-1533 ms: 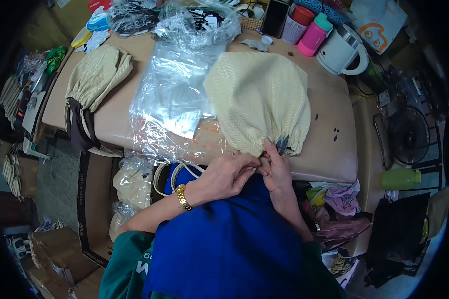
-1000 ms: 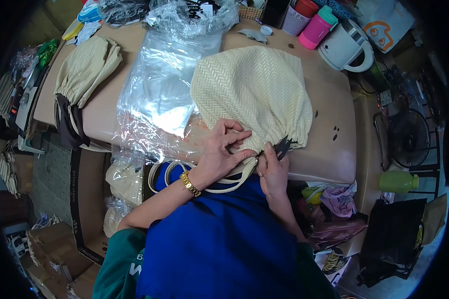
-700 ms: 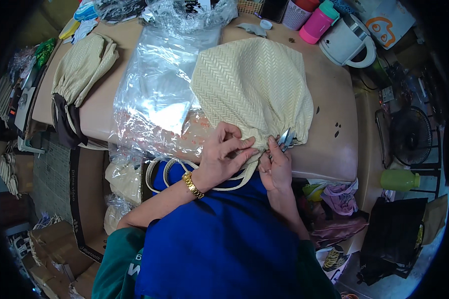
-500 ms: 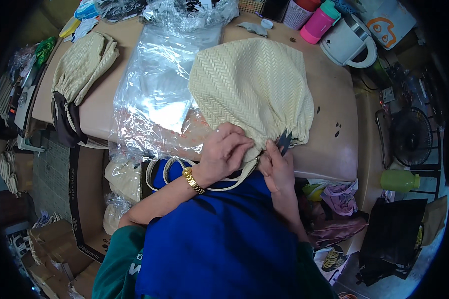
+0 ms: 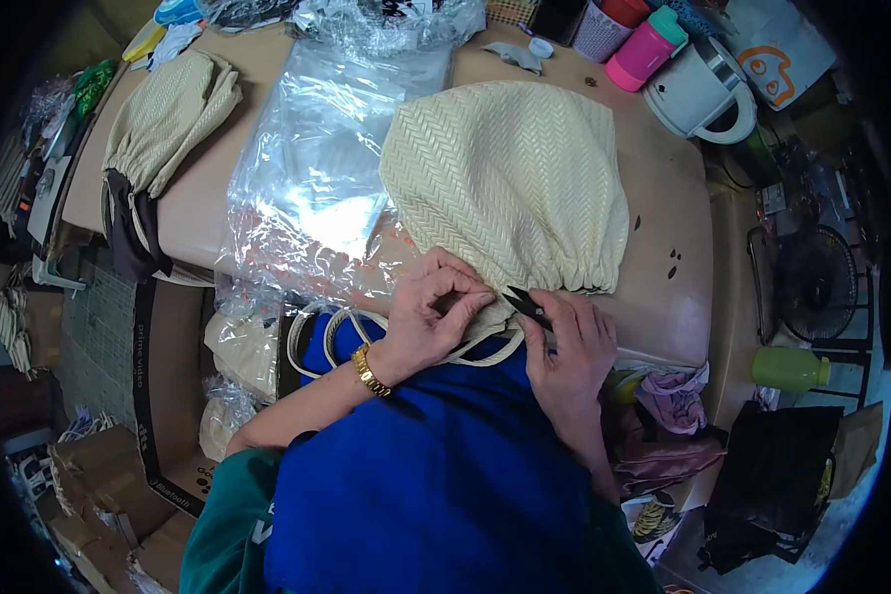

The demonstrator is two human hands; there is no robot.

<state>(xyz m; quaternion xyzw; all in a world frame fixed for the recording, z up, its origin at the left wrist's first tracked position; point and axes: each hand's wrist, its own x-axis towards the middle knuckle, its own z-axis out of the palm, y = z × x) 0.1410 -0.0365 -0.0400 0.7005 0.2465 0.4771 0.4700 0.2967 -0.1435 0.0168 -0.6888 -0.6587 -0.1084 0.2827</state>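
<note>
A cream bag with woven herringbone texture point(image 5: 505, 178) lies on the padded tan table point(image 5: 668, 307), its gathered opening toward me. My left hand point(image 5: 431, 317) is closed in a pinch on the bag's gathered edge. My right hand point(image 5: 572, 351) grips black snips point(image 5: 530, 307), blades pointing left at that edge beside my left fingertips. Cream cord straps point(image 5: 299, 346) loop below the table edge over blue cloth point(image 5: 426, 465). Clear plastic bags point(image 5: 307, 158) lie left of the bag, and another cream bag with dark brown top point(image 5: 168, 129) is farther left.
Along the back stand a pink bottle point(image 5: 636, 61), cups point(image 5: 599, 35) and a white kettle point(image 5: 678, 99). A black fan point(image 5: 812, 282) and green bottle point(image 5: 787, 368) are at right. Cardboard boxes point(image 5: 104, 485) sit lower left, cloths point(image 5: 663, 406) under the table's right.
The snips have swung from pointing up and right to pointing left at the bag's edge. My right hand has turned over around them. My left fingertips stay at the gathered edge.
</note>
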